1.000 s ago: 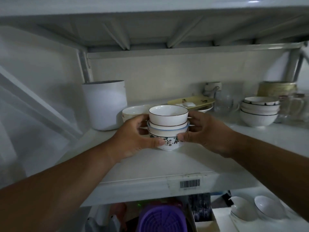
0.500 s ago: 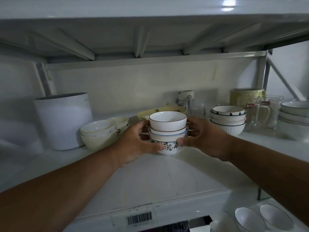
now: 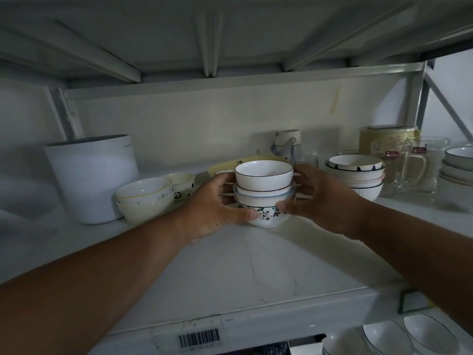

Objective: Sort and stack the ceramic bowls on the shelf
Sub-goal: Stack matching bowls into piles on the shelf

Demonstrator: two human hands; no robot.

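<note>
Two bare hands cradle a stack of small ceramic bowls (image 3: 264, 193) at the centre of a white metal shelf (image 3: 230, 272), its foot apparently on or just above the board. The left hand (image 3: 215, 208) curls around the stack from nine o'clock, thumb pressed across the floral-patterned bottom bowl (image 3: 266, 216); the right hand (image 3: 320, 198) mirrors it from three o'clock, thumb on that bowl's band and fingers wrapped behind. Gripping low and from both sides appears meant to keep the nested bowls from tipping, since the brown-rimmed top bowl (image 3: 263, 175) sits tall and proud of those beneath.

At ten o'clock of the stack, a pair of cream bowls (image 3: 144, 198) nests just beside a white cylindrical container (image 3: 92, 178), with a small cartoon-printed bowl (image 3: 183, 185) behind them. At two o'clock stands another pile of wider bowls (image 3: 355, 175), and glass mugs (image 3: 414, 162) crowd the far right with more dark-rimmed bowls (image 3: 458, 165) at the frame's edge. A yellow dish (image 3: 220, 169) peeks out at twelve o'clock, behind the held stack.

Like seems gathered with like: small bowls in hand, wider ones to the right. The stack likely awaits a final resting spot.
</note>
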